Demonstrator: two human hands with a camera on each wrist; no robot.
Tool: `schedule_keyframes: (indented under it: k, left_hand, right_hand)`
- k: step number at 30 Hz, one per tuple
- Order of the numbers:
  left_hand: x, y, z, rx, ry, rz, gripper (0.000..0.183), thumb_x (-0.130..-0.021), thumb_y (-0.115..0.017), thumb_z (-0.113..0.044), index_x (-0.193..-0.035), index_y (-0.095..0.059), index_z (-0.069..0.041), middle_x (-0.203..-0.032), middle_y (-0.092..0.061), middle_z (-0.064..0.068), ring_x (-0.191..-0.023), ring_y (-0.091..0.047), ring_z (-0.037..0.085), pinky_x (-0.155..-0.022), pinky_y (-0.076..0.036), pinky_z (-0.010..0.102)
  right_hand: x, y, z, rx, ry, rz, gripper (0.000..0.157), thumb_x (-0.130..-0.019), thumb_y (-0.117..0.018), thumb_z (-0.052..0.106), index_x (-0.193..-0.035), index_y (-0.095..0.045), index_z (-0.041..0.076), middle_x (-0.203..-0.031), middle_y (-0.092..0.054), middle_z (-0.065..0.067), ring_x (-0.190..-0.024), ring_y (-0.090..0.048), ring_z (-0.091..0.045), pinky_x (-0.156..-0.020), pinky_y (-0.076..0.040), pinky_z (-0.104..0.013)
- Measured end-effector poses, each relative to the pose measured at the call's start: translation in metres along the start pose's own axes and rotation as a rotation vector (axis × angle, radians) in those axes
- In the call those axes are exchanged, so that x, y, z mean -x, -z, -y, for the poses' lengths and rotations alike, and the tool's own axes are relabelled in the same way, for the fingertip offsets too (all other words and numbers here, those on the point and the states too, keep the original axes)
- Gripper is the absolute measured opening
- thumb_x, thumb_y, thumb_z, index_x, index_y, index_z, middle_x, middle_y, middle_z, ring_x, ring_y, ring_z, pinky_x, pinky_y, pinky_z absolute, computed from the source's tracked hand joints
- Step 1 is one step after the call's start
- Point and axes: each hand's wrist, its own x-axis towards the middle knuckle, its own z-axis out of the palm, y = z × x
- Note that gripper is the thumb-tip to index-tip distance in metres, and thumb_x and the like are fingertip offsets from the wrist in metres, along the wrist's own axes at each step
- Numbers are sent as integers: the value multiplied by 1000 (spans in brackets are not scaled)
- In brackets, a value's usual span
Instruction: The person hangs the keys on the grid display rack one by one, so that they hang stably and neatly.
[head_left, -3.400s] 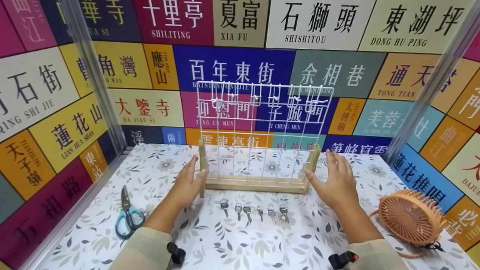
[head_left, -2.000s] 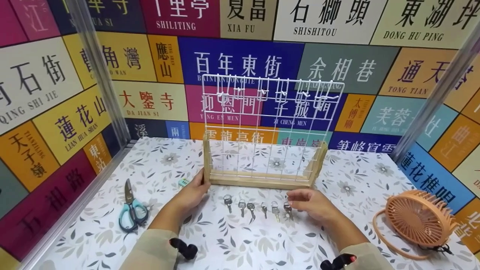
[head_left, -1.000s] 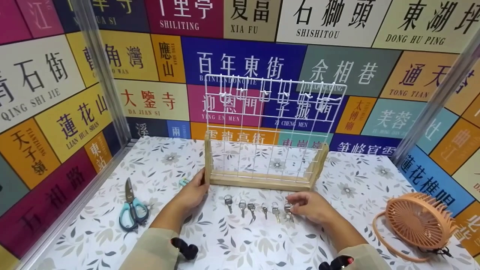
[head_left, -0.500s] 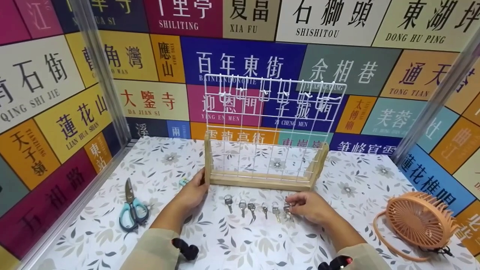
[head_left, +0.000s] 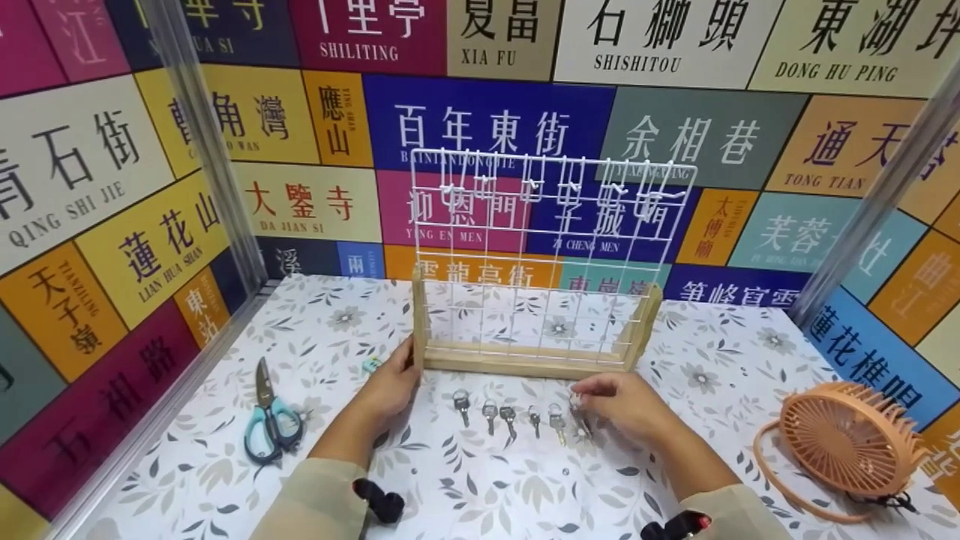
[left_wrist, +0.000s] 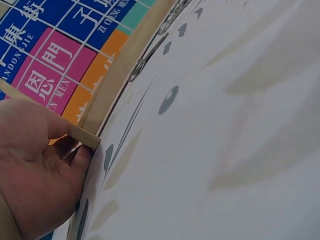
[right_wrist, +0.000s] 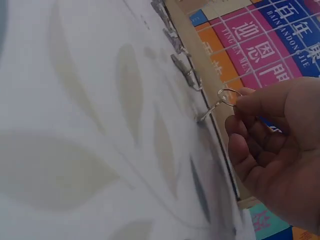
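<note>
A white wire grid rack with a wooden base (head_left: 525, 364) stands upright on the table, several white hooks (head_left: 571, 190) hanging near its top. My left hand (head_left: 390, 384) holds the left end of the base; the left wrist view shows thumb and fingers round its wooden foot (left_wrist: 86, 136). Between thumb and fingertip, my right hand (head_left: 628, 406) pinches the metal ring (right_wrist: 220, 94) of the rightmost key (right_wrist: 210, 110), which hangs tilted from it. Several other keys on rings, such as the leftmost key (head_left: 462, 407), lie in a row before the rack.
Scissors with blue handles (head_left: 274, 429) lie left of my left forearm. An orange fan (head_left: 844, 442) stands at the right. Behind my left hand sits a small teal-and-white item (head_left: 372, 364). Printed sign panels wall the table (head_left: 517, 487) at the back and sides.
From beside the rack, my left hand has settled on its left end and my right hand has come down to the rightmost key. Its ring is now lifted and the key tilts.
</note>
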Motion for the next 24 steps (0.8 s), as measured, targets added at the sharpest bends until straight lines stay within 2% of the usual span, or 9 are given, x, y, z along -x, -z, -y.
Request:
schedule_keyframes:
  k: [6, 10, 13, 18, 24]
  left_hand:
    - [0, -2, -2, -39, 7, -8, 65, -113, -45, -19, -173, -21, -29, -180, -25, 7, -169, -12, 31, -138, -6, 54]
    - [2, -3, -6, -61, 44, -33, 64, -114, -44, -24, -173, -20, -30, -180, -23, 4, -170, -10, 30, -138, -5, 55]
    - [6, -7, -10, -59, 43, -53, 62, -115, -42, -27, -173, -20, -28, -181, -22, 3, -170, -10, 31, -138, -7, 55]
    - [10, -11, -10, -49, 21, -92, 59, -115, -40, -27, -172, -23, -28, -180, -26, 3, -169, -14, 31, -138, -10, 54]
    - [14, -11, -8, -62, 42, -130, 56, -116, -40, -29, -170, -29, -35, -177, -33, 0, -167, -23, 31, -137, -17, 55]
  right_hand:
    - [4, 4, 37, -71, 50, -43, 25, -101, -72, 12, -124, -78, 3, -114, -79, -16, -97, -72, -25, -84, -61, -29]
    - [2, 7, 61, -150, 87, -51, 26, -100, -73, 11, -125, -77, 3, -116, -79, -14, -99, -74, -23, -86, -63, -28]
    - [-2, 12, 80, -203, 103, -58, 27, -101, -72, 10, -126, -76, 3, -117, -79, -13, -99, -74, -22, -89, -64, -29]
    - [-10, 19, 113, -258, 156, -100, 27, -102, -70, 10, -128, -76, 4, -112, -78, -7, -97, -73, -21, -91, -65, -31]
    - [-23, 24, 160, -393, 268, -137, 27, -102, -70, 6, -128, -74, 0, -109, -78, 1, -97, -74, -16, -88, -65, -28]
